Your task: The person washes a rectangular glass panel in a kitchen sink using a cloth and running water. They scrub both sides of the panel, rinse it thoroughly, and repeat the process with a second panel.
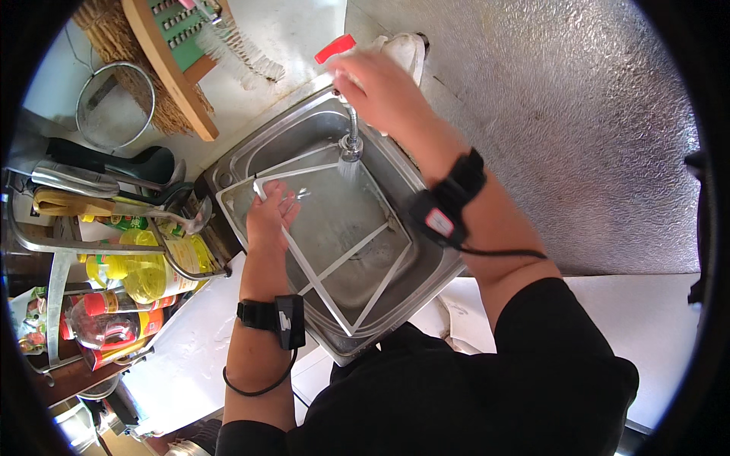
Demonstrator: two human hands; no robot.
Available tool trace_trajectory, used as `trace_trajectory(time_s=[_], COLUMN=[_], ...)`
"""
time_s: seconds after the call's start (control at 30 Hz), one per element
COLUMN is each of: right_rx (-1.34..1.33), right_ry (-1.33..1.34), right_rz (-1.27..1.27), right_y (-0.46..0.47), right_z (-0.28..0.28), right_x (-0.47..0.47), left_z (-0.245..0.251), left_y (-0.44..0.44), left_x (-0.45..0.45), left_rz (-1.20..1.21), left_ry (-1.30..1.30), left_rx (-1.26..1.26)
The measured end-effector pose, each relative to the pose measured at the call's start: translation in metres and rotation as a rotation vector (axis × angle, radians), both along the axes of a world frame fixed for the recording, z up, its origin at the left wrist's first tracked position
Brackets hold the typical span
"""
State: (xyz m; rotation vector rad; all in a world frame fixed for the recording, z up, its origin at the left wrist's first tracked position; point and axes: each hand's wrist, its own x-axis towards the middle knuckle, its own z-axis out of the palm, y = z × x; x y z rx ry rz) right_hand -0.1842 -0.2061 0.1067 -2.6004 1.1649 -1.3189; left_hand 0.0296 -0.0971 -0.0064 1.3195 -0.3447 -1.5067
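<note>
A rectangular white-framed screen panel (319,285), with a crossbar, leans in a stainless steel sink (425,272). My left hand (271,214) grips its left side near the upper corner, palm turned inward and fingertips bent. Whether mesh fills the frame is hard to make out. Water runs from the tap's spout (351,149) into the sink, over the panel's far side. My right hand (376,85) is raised at the top of the tap, right beside its red lever handle (335,48). It is blurred, and contact with the lever cannot be made out.
Left of the sink, a metal rack (114,246) holds ladles, a wooden-handled brush (74,202) and several bottles. A strainer (116,104), a straw broom (171,114), a wood-framed grater (177,34) and a bottle brush (245,57) hang behind. A textured metal worktop (547,131) extends right.
</note>
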Motion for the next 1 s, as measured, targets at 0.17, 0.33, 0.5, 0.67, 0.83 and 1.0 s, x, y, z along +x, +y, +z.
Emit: trace_trajectory(time_s=[0.17, 0.33, 0.5, 0.67, 0.83, 1.0], right_rx=[-0.025, 0.215, 0.171, 0.018, -0.17, 0.915], right_ry=[0.437, 0.582, 0.572, 0.47, 0.039, 0.053], right_rz=[-0.22, -0.212, -0.309, -0.356, -0.092, 0.107], right_y=[-0.05, -0.076, -0.083, -0.074, 0.007, 0.157], right_z=[0.024, 0.018, 0.015, 0.006, -0.038, -0.119], right_x=[0.033, 0.038, 0.044, 0.046, 0.016, -0.013], left_z=[0.017, 0.019, 0.014, 0.01, 0.013, 0.02], left_y=[0.014, 0.031, 0.036, 0.034, 0.04, 0.043], left_x=[0.003, 0.004, 0.013, 0.013, 0.017, 0.013], left_rz=[-0.005, 0.093, 0.047, 0.137, 0.018, 0.063], left_ry=[-0.029, -0.008, -0.085, -0.095, -0.217, -0.247], left_rx=[-0.067, -0.12, -0.073, -0.018, -0.05, 0.065])
